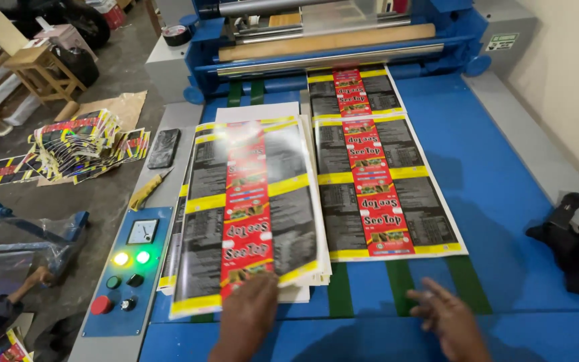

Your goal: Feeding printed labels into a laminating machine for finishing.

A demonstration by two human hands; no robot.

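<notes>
l hand [249,312] flat on sheet stack [246,214], r hand [447,318] fingers apart nr black cloth [571,248].

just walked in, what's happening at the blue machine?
A person stands at the blue feed table of a roller machine. Their left hand presses on the near edge of a stack of glossy printed sheets. Their right hand hovers open over the table, holding nothing. A single printed sheet lies beside the stack, running toward the rollers. Two lamps glow on the control panel, and more sheets lie loose on the floor.
</notes>
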